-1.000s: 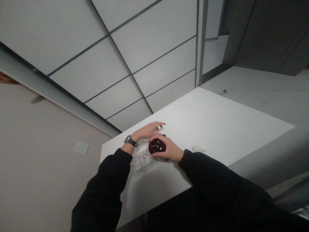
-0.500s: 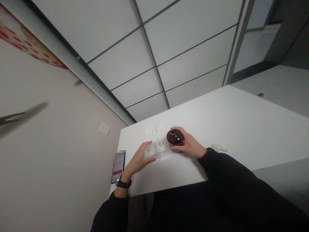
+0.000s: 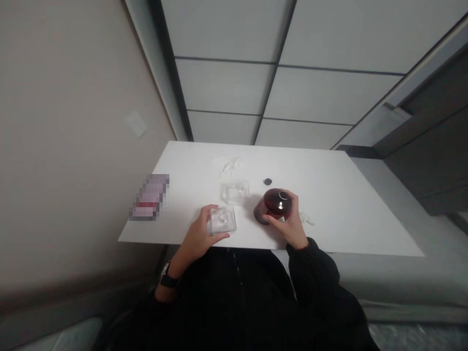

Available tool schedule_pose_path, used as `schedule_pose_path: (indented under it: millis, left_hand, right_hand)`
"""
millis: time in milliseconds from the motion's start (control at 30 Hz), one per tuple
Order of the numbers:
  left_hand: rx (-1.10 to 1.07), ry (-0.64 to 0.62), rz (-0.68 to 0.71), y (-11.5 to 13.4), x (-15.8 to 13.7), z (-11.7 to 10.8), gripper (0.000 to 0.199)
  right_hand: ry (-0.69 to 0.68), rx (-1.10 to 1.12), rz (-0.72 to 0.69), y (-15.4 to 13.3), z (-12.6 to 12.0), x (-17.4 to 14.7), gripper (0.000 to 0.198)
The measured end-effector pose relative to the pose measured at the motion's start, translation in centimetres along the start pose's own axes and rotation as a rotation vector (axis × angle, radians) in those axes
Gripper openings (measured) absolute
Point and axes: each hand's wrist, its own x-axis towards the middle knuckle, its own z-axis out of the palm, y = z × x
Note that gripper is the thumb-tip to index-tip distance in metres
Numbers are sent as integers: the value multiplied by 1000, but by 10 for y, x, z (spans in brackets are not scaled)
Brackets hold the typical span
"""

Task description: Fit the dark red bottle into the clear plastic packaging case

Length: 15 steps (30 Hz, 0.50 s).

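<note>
My left hand (image 3: 201,231) curls its thumb and fingers around a clear, square-sided container (image 3: 223,220) near the front edge of the table. A second clear container (image 3: 235,193) stands just behind it, touched by neither hand. On the right, my right hand (image 3: 290,222) grips a rounded dark-red bottle (image 3: 277,204) whose pale ring-shaped mouth faces up. A darker part shows at the bottle's lower left; whether it is its base or a shadow, I cannot tell. Behind the bottle lies a small dark round cap-like piece (image 3: 268,181).
A crumpled translucent sheet (image 3: 229,167) lies toward the back of the white table (image 3: 347,214). Beside my right hand is a crumpled white scrap (image 3: 307,218). A phone (image 3: 149,197) rests at the left edge, near the wall (image 3: 73,146). White panels (image 3: 307,92) rise behind.
The view has turned and levelled. The two clear containers, side by side before, now stand apart, the left-hand one nearer me. The bottle stays in my right hand, and the dark round piece now shows.
</note>
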Motion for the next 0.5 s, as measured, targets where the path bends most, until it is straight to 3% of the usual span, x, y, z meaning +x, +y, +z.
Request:
schedule_pose_path:
  millis: [200, 500]
  left_hand:
    - [101, -44, 90, 7, 7, 2, 80]
    - [207, -77, 126, 8, 10, 2, 86]
  right_hand:
    - [85, 45, -16, 10, 6, -20, 95]
    - [88, -60, -37, 25, 5, -17, 109]
